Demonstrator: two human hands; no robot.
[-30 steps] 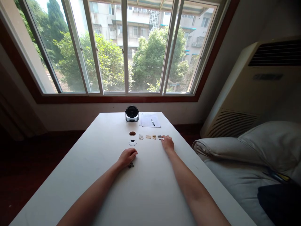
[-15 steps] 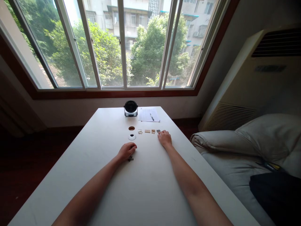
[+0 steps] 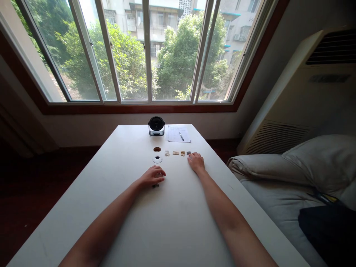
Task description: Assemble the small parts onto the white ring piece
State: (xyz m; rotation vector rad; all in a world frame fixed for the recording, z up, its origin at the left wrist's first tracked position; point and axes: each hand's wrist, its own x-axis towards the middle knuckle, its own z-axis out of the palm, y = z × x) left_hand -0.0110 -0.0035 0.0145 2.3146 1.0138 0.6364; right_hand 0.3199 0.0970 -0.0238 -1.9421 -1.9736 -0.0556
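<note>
The left hand is held low over the table, its thumb parted from loosely bent fingers; dark pieces are partly covered by it. The right hand is placed beside grey pieces; whether any are gripped cannot be told. To their left, gold pieces, tan pieces and white pieces are set in a row. A round hole is seen beyond a ring-shaped cover. At the far edge, a fan is stood upright beside papers, on which a pen is laid. The table is flanked by a sofa on the right.
</note>
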